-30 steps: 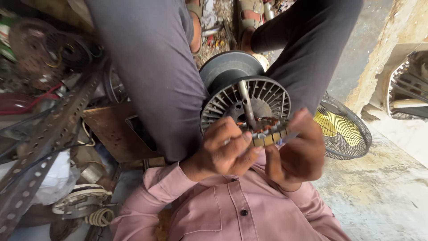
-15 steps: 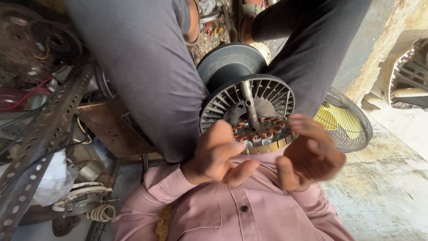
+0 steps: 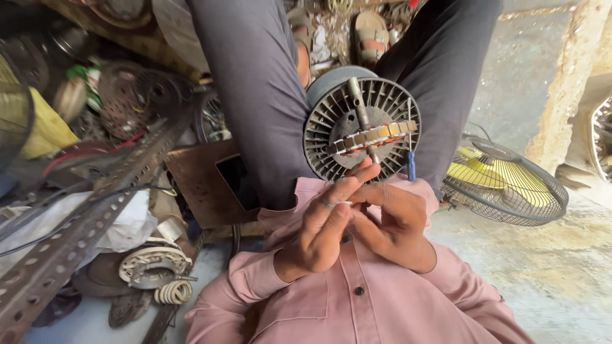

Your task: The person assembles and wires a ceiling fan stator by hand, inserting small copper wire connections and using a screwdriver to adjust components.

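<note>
The grey slotted metal motor housing (image 3: 362,130) rests between the person's dark-trousered legs (image 3: 255,95), with a steel shaft (image 3: 358,105) rising from its centre and a ring-shaped laminated stator with copper windings (image 3: 373,137) seated across its face. The housing looks heavy and rigid, a cast part best gripped by its outer rim; the stator looks stiff too, but its fine windings seem easy to nick, so the bare steel stack is the safer place to take hold. A blue-handled screwdriver (image 3: 411,162) stands just beside the right edge of the housing. The left hand (image 3: 322,226) is raised with fingers curled, its grip narrow, thumb and forefinger pinching what appears to be a small thin piece too small to identify. The right hand (image 3: 395,223) lies against it, fingers folded inward and touching the left fingertips; whether it holds anything cannot be told. A yellow-bladed fan in a wire guard (image 3: 503,188) lies on the floor well apart.
</note>
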